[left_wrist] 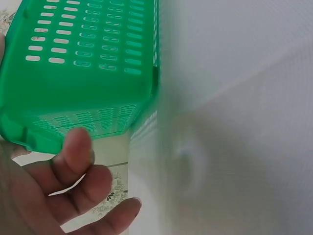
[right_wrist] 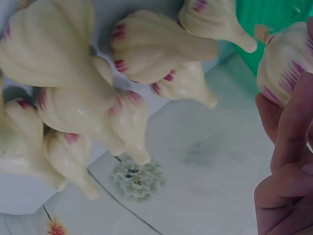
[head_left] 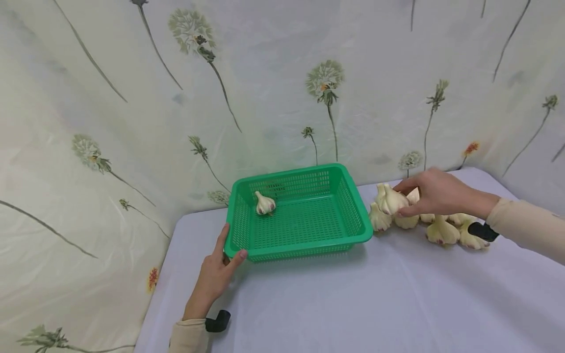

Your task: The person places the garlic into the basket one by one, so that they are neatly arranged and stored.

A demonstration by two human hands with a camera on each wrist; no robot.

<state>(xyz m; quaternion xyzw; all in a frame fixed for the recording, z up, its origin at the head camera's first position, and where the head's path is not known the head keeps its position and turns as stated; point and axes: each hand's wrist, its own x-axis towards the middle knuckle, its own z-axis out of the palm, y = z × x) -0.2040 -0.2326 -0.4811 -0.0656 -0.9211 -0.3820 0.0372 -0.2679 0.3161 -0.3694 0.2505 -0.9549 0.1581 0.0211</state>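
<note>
In the head view, my right hand (head_left: 434, 193) pinches a white garlic bulb (head_left: 392, 200) between thumb and fingers, raised over other bulbs right of the basket. The right wrist view shows the purple-streaked held bulb (right_wrist: 288, 66) at its right edge, against my curled fingers (right_wrist: 296, 117). My left hand (head_left: 215, 274) grips the front left corner of a green plastic basket (head_left: 300, 243), its thumb at the rim. Up close in the left wrist view, several fingers (left_wrist: 93, 188) hang loosely below the basket's perforated wall (left_wrist: 88, 83). One garlic bulb (head_left: 265, 203) lies inside, at the left.
Several garlic bulbs (head_left: 443, 230) are clustered on the white-covered table (head_left: 318, 304), under and beside my right forearm. A dandelion-print cloth (head_left: 265, 98) hangs close behind the basket and along the left side.
</note>
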